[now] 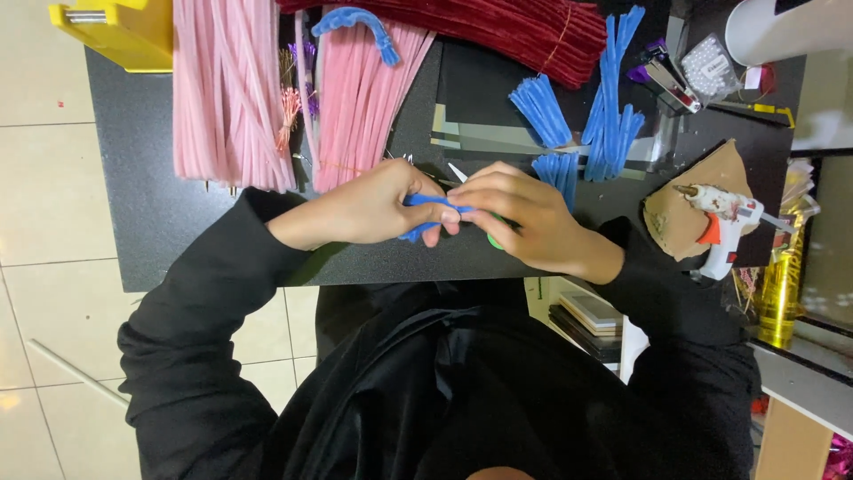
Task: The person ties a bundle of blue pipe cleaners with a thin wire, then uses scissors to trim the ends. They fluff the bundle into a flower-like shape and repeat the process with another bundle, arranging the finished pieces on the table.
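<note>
My left hand (369, 209) and my right hand (524, 218) meet over the near edge of the black table (160, 204). Both pinch the same bent blue pipe cleaner (425, 202), which runs between the fingertips. A green object (493, 241) peeks out from under my right hand; what it is I cannot tell. A thin white pointed tip (457, 172) shows just behind my right fingers. Black sleeves cover both arms.
Bundles of pink pipe cleaners (231, 89), dark red ones (524, 31) and cut blue pieces (577, 124) lie at the back. A glue gun (724, 222) rests on cardboard (689, 200) at right. A yellow box (120, 31), a stapler (666, 80) and a bead bag (708, 67) sit along the far edge.
</note>
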